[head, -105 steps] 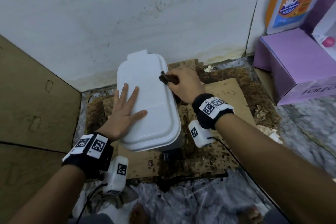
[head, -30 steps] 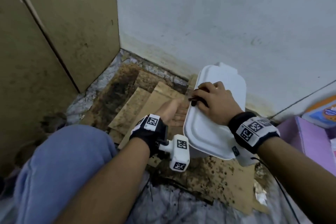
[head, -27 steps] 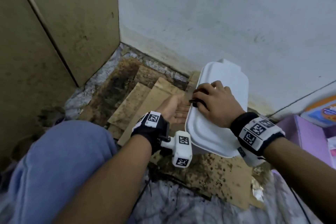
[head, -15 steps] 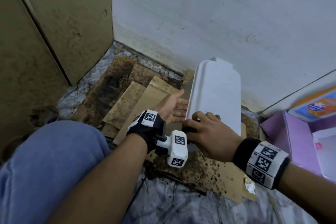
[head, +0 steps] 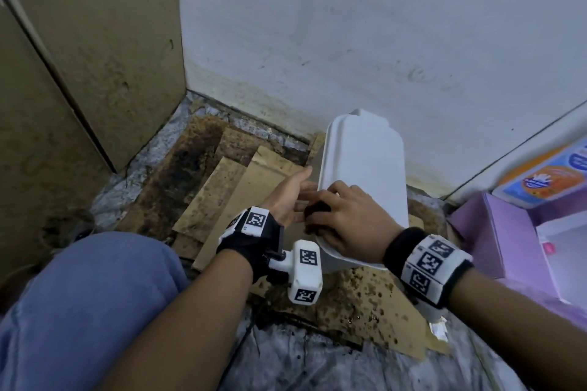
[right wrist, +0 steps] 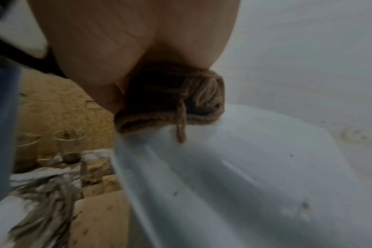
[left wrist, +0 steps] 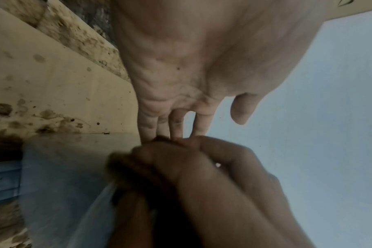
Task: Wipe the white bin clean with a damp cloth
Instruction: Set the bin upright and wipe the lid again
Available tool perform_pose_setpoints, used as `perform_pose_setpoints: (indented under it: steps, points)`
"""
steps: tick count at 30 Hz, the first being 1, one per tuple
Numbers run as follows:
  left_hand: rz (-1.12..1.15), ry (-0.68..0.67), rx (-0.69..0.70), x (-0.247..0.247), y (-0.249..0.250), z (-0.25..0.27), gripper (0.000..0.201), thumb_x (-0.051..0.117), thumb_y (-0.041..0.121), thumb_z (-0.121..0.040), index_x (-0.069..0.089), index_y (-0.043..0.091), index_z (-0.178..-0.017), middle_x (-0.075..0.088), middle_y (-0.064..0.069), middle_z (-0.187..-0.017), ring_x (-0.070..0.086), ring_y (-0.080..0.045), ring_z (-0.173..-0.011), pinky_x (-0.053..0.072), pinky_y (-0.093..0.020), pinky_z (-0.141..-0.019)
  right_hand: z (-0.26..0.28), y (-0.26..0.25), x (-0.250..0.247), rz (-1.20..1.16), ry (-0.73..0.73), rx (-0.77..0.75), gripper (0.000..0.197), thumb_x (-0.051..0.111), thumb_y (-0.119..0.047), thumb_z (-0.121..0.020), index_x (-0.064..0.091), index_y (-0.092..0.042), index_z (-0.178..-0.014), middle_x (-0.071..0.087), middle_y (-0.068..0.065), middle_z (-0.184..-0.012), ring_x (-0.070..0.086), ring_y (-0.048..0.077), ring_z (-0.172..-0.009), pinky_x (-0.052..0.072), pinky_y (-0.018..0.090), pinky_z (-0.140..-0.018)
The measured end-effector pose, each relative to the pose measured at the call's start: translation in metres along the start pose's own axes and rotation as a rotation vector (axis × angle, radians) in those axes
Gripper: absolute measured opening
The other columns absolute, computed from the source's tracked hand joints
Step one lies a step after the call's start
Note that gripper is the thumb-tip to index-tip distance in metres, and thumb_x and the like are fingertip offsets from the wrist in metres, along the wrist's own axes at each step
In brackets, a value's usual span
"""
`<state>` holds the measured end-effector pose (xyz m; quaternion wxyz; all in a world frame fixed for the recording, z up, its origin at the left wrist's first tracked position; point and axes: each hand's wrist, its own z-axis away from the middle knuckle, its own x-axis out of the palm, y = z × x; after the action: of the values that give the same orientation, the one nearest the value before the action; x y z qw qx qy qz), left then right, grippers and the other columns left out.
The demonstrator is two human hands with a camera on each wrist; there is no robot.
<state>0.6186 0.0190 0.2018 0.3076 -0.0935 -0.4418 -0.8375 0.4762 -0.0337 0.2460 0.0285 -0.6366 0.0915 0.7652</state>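
Observation:
The white bin [head: 365,168] stands by the wall with its lid down. My right hand [head: 346,219] grips a wadded brown cloth [head: 317,209] and presses it on the lid's left rim near the front end. In the right wrist view the cloth [right wrist: 170,100] sits right on the edge of the lid [right wrist: 255,167], with a loose thread hanging. My left hand [head: 290,197] is open, its straight fingers [left wrist: 176,124] against the bin's left side [left wrist: 60,167], just beside the right hand [left wrist: 202,167].
Stained cardboard sheets [head: 241,194] cover the floor around the bin. A tall brown cardboard panel [head: 95,41] stands at left, the white wall [head: 381,25] behind. A purple box [head: 495,232] and a labelled bottle [head: 546,181] are at right. My blue-clad knee [head: 89,295] is near left.
Since 3.5 s ago the cloth went from the lid's right edge to its left edge, then slid toward the front end. My left hand left the lid top for the bin's left side.

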Motion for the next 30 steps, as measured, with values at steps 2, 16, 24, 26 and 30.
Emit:
perform_pose_setpoints:
  steps: [2,16,24,26,30]
  points:
    - [-0.016,-0.012,0.003,-0.001,-0.001,-0.002,0.057,0.036,0.052,-0.101,0.067,0.005,-0.113,0.064,-0.007,-0.095,0.057,-0.017,-0.077,0.047,-0.03,-0.071,0.01,-0.01,0.004,0.076,-0.024,-0.035,0.019,0.061,-0.034,-0.079,0.067,-0.033,-0.097,0.059,-0.002,-0.108,0.05,0.026,-0.094,0.04,0.035,-0.068]
    - [-0.211,-0.061,0.204,0.0,-0.01,-0.005,0.032,0.057,0.039,-0.095,0.059,0.03,-0.126,0.07,0.005,-0.114,0.064,-0.019,-0.109,0.049,-0.032,-0.09,0.114,0.06,0.001,-0.954,0.596,0.585,0.04,0.054,0.009,-0.089,0.066,-0.027,-0.1,0.067,-0.009,-0.106,0.063,0.012,-0.1,0.049,0.025,-0.087]
    - [-0.542,-0.187,0.283,0.002,-0.026,0.005,0.115,0.089,0.026,-0.066,0.017,0.04,-0.155,0.045,0.011,-0.147,0.051,-0.011,-0.128,0.048,-0.034,-0.102,0.111,0.06,0.069,-1.279,0.521,0.917,0.046,0.046,-0.004,-0.096,0.057,-0.04,-0.123,0.059,-0.009,-0.13,0.053,0.01,-0.122,0.04,0.041,-0.109]
    - [-0.591,-0.188,0.303,0.001,-0.03,0.005,0.134,0.096,0.041,-0.047,0.016,0.041,-0.154,0.044,0.013,-0.149,0.048,-0.011,-0.132,0.042,-0.043,-0.109,0.108,0.05,0.064,-1.423,0.472,0.881,0.043,0.049,-0.015,-0.095,0.052,-0.045,-0.124,0.052,-0.013,-0.137,0.049,0.007,-0.124,0.037,0.04,-0.11]
    - [-0.597,-0.167,0.348,0.002,-0.037,0.004,0.141,0.098,0.043,-0.036,0.019,0.041,-0.153,0.046,0.013,-0.147,0.049,-0.01,-0.132,0.044,-0.042,-0.108,0.114,0.044,0.074,-1.499,0.402,0.78,0.077,0.077,-0.043,-0.076,0.035,-0.047,-0.141,0.042,-0.018,-0.145,0.044,0.006,-0.132,0.038,0.043,-0.11]
